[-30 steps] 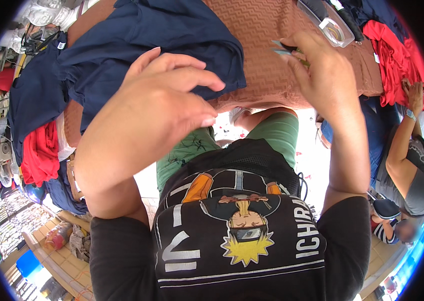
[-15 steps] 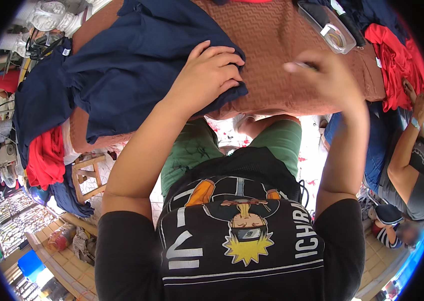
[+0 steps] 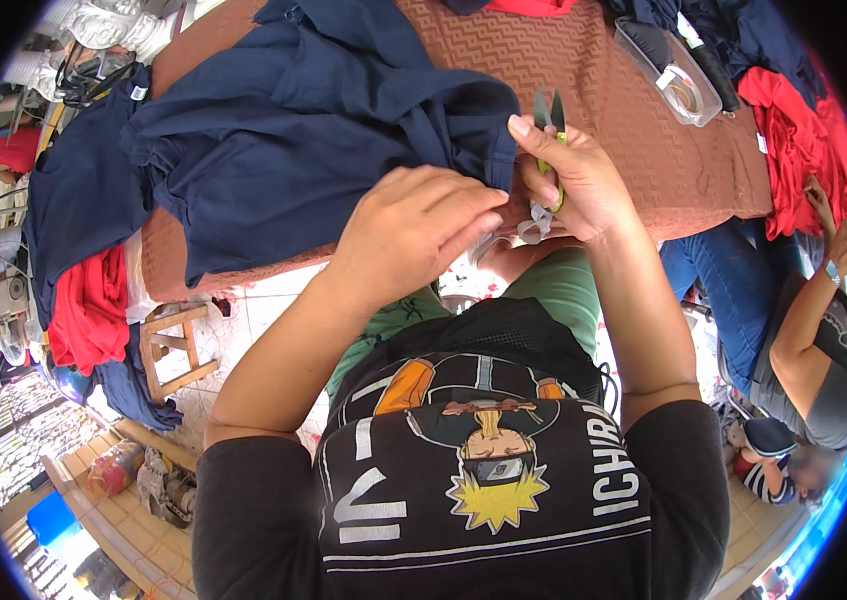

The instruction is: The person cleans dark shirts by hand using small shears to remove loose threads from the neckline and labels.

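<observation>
A navy blue garment [image 3: 313, 130] lies spread and wrinkled over the near edge of the table. My left hand [image 3: 423, 228] is closed at its lower right edge, with the fingers bent over the cloth and the fingertips partly hidden. My right hand [image 3: 588, 180] holds a small pair of thread snips [image 3: 557, 150] with yellow-green handles and dark blades. The blades point away from me and stand slightly apart. My right thumb and fingertips are beside the garment's right edge; whether they also pinch the cloth is unclear.
The table has a brown patterned cover [image 3: 633, 150]. A clear plastic box [image 3: 678, 85] stands at the far right. Red cloth [image 3: 803, 150] hangs there, handled by another person [image 3: 813, 340]. Red cloth [image 3: 88, 310] and a wooden stool [image 3: 178, 350] are at the left.
My right hand has come left and inward with the snips to the garment's edge. My left hand has moved nearer to me, and the garment's right edge has shifted right and lifted.
</observation>
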Tool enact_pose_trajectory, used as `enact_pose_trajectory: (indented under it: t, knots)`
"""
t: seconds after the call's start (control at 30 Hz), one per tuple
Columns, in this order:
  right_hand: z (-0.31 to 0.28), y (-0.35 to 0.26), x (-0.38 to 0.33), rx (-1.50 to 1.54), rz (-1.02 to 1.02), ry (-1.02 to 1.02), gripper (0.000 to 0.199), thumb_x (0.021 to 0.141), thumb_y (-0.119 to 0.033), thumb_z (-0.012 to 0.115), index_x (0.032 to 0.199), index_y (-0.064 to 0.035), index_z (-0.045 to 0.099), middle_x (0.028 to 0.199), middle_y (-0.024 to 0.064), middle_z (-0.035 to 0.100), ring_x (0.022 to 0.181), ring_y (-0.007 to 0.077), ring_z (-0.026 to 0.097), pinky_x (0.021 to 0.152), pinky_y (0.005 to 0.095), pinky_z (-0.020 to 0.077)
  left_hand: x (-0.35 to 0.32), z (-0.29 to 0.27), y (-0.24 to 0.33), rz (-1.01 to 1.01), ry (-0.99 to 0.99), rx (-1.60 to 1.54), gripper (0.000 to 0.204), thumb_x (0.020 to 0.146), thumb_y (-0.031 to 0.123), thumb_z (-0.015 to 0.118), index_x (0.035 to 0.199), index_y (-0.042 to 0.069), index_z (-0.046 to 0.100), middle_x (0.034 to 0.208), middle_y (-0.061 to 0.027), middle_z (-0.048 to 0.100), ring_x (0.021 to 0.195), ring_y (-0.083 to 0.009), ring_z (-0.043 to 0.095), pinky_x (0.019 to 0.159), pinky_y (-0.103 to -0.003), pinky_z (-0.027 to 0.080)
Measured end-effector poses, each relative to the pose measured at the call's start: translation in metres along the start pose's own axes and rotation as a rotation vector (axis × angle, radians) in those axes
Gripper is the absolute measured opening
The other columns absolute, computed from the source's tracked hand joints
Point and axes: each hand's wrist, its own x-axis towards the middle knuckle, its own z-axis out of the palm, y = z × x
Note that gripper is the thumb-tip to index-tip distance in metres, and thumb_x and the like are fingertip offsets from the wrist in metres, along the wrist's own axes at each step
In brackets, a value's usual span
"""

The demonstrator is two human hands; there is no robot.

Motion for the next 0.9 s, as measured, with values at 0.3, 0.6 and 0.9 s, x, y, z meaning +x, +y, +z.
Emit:
enact_pose_trajectory:
  t: [0.3,0.6,0.9]
  knots:
    - [0.003,-0.005,-0.009,-0.173,-0.012,-0.017,0.027,0.09,-0.028,0.072,0.084,-0.0025,0.066,0.069,-0.0001,0.061,0.047,0.0036,0.039,0.046,0.0214,0.0274,0.008,0.011,0.007,-0.336,0.114,-0.177,0.042,0.081,0.003,0.075,0.121,0.004,0.062,0.105,-0.007,0.067,0.088,-0.014,0.062,0.081,-0.027,0.049]
    - [0.012,0.012,-0.037,-0.726,-0.636,0.18,0.024,0.091,-0.013,0.068,0.11,-0.0001,0.061,0.108,0.0131,0.064,0.094,0.0197,0.064,0.085,0.0307,0.0506,-0.008,0.018,-0.003,-0.767,0.267,-0.934,0.031,0.09,0.002,0.069,0.121,0.0,0.064,0.106,-0.0049,0.068,0.096,-0.0084,0.061,0.087,-0.024,0.05]
    - [0.023,0.012,-0.033,-0.875,-0.846,0.085,0.031,0.078,0.005,0.073,0.108,-0.0012,0.065,0.103,0.0116,0.062,0.093,0.0234,0.065,0.078,0.0312,0.0545,-0.008,0.016,0.001,-0.871,0.266,-1.03,0.031,0.09,0.004,0.069,0.121,0.001,0.064,0.107,-0.0063,0.069,0.097,-0.0099,0.064,0.087,-0.025,0.053]
